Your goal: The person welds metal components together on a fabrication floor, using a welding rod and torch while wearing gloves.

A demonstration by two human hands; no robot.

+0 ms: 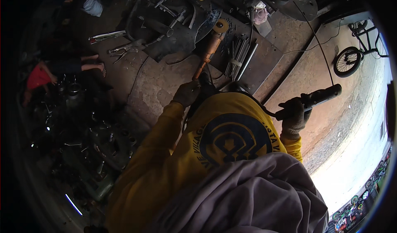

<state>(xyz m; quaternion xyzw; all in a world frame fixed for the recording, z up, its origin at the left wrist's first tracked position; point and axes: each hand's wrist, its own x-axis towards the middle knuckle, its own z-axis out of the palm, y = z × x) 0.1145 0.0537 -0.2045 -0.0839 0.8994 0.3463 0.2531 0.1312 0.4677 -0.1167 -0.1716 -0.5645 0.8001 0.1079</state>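
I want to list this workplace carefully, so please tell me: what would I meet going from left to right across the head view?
Another person's red shirt, silver metal locking pliers, gloved left hand, orange grinder with round tan disc, bundle of thin grey rods, gloved right hand gripping dark cylindrical tool, black-tyred bicycle wheel.

Rod holder (322,97): smooth, looks plastic; right glove (294,115): rough cloth, matt; grinder (211,49): smooth casing; rod bundle (237,56): dull metal; tube (247,63): shinier metal; shirt (165,144): matt cloth; floor (151,82): rough, matt
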